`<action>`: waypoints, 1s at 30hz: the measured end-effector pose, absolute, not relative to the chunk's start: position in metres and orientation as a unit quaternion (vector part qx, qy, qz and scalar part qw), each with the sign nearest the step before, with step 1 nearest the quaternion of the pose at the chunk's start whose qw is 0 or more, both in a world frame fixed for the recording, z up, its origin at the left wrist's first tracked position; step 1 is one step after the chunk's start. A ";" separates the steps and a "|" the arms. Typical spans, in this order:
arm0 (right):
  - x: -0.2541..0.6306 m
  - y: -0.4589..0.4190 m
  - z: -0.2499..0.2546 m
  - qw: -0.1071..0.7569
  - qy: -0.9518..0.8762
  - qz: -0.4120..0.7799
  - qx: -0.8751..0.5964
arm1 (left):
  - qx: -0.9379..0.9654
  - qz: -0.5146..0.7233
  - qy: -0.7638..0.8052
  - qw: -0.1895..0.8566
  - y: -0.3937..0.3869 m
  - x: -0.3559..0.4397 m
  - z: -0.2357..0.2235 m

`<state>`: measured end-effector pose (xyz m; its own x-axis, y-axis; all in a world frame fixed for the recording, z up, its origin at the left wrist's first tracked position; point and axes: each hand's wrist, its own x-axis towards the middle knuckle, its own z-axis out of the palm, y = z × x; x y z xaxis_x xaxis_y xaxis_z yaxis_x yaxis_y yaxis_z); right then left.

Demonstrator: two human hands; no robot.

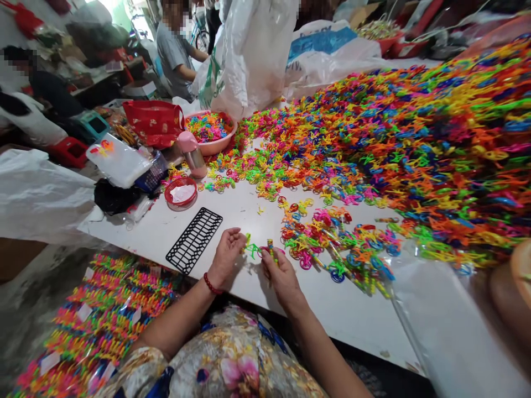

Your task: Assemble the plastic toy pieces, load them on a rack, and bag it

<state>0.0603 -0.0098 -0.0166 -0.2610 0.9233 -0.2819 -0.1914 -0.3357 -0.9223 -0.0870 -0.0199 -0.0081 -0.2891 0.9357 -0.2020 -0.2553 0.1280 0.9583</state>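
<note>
My left hand [227,255] is closed in a pinch on a small green plastic piece [250,249] just above the white table [265,298]. My right hand [280,272] is closed round a little bundle of coloured plastic pieces [271,250], close beside the left hand. A red bead bracelet sits on my left wrist. A small heap of coloured plastic rings and clips [336,243] lies just right of my hands. A huge pile of the same pieces [423,132] covers the right and far side of the table.
A black plastic grid [194,239] lies left of my hands. Further back stand a small red basket [181,193], a pink bottle [193,155] and a pink bowl of pieces [211,131]. Packed coloured strips [99,320] lie below the table edge. A person stands by white bags at the back.
</note>
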 end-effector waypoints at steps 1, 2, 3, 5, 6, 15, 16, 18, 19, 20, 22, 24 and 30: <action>0.055 -0.012 -0.018 0.421 -0.385 0.689 -0.446 | 0.303 0.593 0.562 0.491 -0.023 -0.082 -0.012; 0.051 -0.013 -0.020 0.429 -0.368 0.696 -0.442 | 0.306 0.596 0.569 0.477 -0.027 -0.076 -0.015; 0.047 -0.015 -0.021 0.431 -0.360 0.701 -0.440 | 0.312 0.597 0.572 0.468 -0.030 -0.072 -0.018; 0.042 -0.018 -0.022 0.420 -0.385 0.694 -0.440 | 0.308 0.611 0.570 0.454 -0.034 -0.066 -0.022; 0.041 -0.020 -0.021 0.410 -0.416 0.682 -0.440 | 0.297 0.621 0.569 0.449 -0.035 -0.064 -0.023; 0.059 -0.018 -0.017 0.372 -0.629 0.477 -0.489 | 0.273 0.610 0.565 0.484 -0.026 -0.077 -0.012; 0.061 -0.016 -0.017 0.376 -0.640 0.461 -0.485 | 0.279 0.604 0.561 0.494 -0.027 -0.077 -0.011; 0.064 -0.014 -0.018 0.390 -0.661 0.440 -0.466 | 0.292 0.581 0.559 0.515 -0.028 -0.077 -0.009; 0.065 -0.013 -0.018 0.398 -0.665 0.435 -0.457 | 0.298 0.569 0.561 0.523 -0.028 -0.077 -0.008; 0.066 -0.012 -0.018 0.407 -0.667 0.433 -0.449 | 0.305 0.558 0.564 0.528 -0.029 -0.077 -0.008; 0.066 -0.013 -0.017 0.420 -0.669 0.433 -0.435 | 0.321 0.547 0.568 0.524 -0.029 -0.076 -0.009; 0.067 -0.014 -0.016 0.428 -0.669 0.434 -0.426 | 0.337 0.548 0.569 0.512 -0.029 -0.076 -0.009; 0.068 -0.019 -0.018 0.435 -0.639 0.454 -0.444 | 0.407 0.510 0.584 0.483 -0.030 -0.079 -0.014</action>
